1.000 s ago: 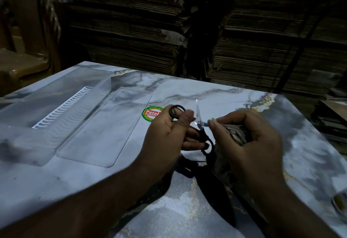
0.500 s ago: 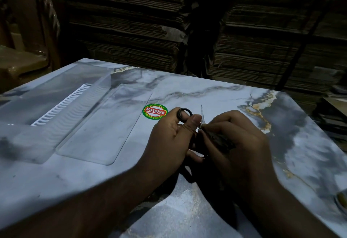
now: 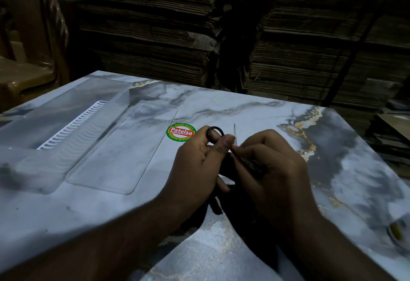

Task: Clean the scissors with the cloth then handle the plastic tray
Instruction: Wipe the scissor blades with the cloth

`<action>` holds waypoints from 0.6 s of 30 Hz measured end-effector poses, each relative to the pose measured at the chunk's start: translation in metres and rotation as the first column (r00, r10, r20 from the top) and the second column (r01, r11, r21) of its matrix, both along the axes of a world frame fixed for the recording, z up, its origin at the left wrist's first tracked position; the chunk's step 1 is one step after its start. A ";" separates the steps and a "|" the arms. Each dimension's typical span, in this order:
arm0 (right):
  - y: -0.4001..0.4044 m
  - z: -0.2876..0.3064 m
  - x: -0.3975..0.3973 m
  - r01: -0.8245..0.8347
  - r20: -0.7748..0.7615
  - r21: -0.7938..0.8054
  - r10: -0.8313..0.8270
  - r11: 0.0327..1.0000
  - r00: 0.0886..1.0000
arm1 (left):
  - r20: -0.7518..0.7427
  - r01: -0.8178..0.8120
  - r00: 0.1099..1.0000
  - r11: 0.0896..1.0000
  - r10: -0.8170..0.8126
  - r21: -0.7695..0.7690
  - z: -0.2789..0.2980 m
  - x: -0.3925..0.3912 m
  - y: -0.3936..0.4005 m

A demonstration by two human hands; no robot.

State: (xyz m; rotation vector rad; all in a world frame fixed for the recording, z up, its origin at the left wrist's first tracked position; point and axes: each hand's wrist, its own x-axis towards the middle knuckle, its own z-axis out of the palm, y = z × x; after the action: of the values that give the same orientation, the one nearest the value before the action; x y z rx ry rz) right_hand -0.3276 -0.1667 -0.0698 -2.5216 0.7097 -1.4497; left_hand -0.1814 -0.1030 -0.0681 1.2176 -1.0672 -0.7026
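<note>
My left hand (image 3: 197, 161) grips small scissors (image 3: 214, 134) by their black ring handles; one ring shows above my fingers. A thin blade tip (image 3: 234, 130) sticks up between my hands. My right hand (image 3: 273, 170) is closed around a dark cloth (image 3: 253, 164) pressed against the blade, and most of the cloth and the blade are hidden inside my fist. The clear plastic tray (image 3: 124, 147) lies flat on the marble-patterned table (image 3: 244, 107), to the left of my hands and apart from them.
A round green and red Patelsa sticker (image 3: 181, 132) sits just left of the scissors. A white slotted strip (image 3: 73, 124) lies at the tray's far left. Stacks of flattened cardboard (image 3: 155, 36) rise behind the table. A brown chair (image 3: 24, 43) stands at left.
My right hand has slid the cloth up along the blade and closed over it, so only the blade tip shows. Both hands have shifted slightly away from me on the table.
</note>
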 end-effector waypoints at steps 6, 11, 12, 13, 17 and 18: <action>-0.004 0.002 -0.002 -0.038 -0.061 -0.041 0.035 0.998 0.998 | -0.130 0.015 0.991 1.000 -0.015 -0.003 0.000 -0.001 -0.003; -0.004 0.011 -0.011 0.052 0.045 0.116 -0.057 0.992 0.997 | -0.142 0.044 0.989 0.999 -0.045 -0.011 0.003 -0.001 -0.004; -0.004 0.011 -0.010 0.049 0.032 0.137 -0.054 0.989 0.998 | -0.117 0.031 0.993 0.999 -0.034 -0.028 0.003 0.000 -0.005; -0.004 0.010 -0.010 0.040 0.023 0.158 -0.044 0.987 0.999 | -0.099 0.020 0.995 0.999 -0.024 -0.042 0.003 0.000 -0.006; 0.001 0.007 -0.004 -0.004 0.005 0.163 0.003 0.987 1.000 | -0.108 -0.037 0.993 0.999 0.040 0.030 0.001 -0.002 -0.009; 0.002 0.007 -0.003 -0.010 0.000 0.157 0.010 0.988 1.000 | -0.104 -0.046 0.993 0.997 0.053 0.062 -0.002 -0.002 -0.011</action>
State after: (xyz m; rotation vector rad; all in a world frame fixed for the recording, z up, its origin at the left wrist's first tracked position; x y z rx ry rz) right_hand -0.3308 -0.1648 -0.0628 -2.4040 0.7779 -1.3340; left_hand -0.1838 -0.1137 -0.0696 1.2398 -0.9315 -0.7564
